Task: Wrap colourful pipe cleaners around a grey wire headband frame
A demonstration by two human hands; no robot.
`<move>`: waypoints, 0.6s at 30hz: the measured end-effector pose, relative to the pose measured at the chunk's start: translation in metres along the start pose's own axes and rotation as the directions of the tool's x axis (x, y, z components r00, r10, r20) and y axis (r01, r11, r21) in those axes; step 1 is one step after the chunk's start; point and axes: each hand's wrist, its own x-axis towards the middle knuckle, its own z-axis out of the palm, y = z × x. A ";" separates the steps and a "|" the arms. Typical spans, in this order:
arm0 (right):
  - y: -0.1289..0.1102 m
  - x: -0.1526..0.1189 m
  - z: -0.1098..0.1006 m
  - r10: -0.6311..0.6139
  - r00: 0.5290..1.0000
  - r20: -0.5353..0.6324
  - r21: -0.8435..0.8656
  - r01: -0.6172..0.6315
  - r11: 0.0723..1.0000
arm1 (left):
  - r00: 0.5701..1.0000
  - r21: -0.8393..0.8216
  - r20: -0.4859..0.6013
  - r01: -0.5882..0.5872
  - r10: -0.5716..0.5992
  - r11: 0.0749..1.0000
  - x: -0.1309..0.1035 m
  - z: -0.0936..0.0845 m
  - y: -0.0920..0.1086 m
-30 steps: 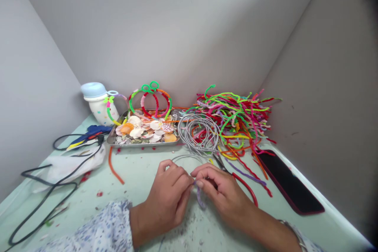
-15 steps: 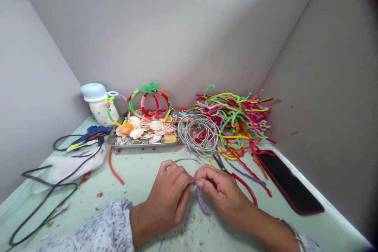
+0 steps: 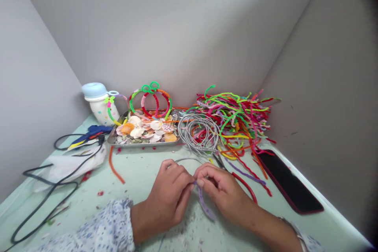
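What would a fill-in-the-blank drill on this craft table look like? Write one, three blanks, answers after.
1. Both the left hand and the right hand pinch a fuzzy pipe cleaner whose colour is ____.
2. The metal tray near the wall is filled with ____.
3. The dark phone lies flat on the table, on the person's ____ side.

Missing words: purple; seashells; right

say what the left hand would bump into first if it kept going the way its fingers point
The left hand points right, at the right hand, and their fingertips already meet at the purple pipe cleaner. So it would likely meet that hand first, though depth is unclear.
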 end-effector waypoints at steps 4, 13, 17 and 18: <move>-0.001 0.000 0.001 0.029 1.000 0.000 0.015 -0.029 0.999 | 1.000 -0.009 0.009 -0.001 0.001 1.000 0.000 0.000 0.000; 0.011 0.001 0.000 -0.085 0.987 -0.137 0.005 0.087 0.996 | 0.986 -0.154 -0.002 0.162 -0.164 0.975 -0.001 0.001 -0.002; 0.018 -0.001 0.000 -0.204 0.962 -0.181 -0.091 0.190 0.978 | 0.983 -0.201 0.001 0.182 -0.185 0.963 -0.001 0.000 -0.002; 0.018 -0.001 0.000 -0.219 0.960 -0.176 -0.100 0.204 0.974 | 0.982 -0.208 0.004 0.185 -0.189 0.960 -0.001 0.000 -0.002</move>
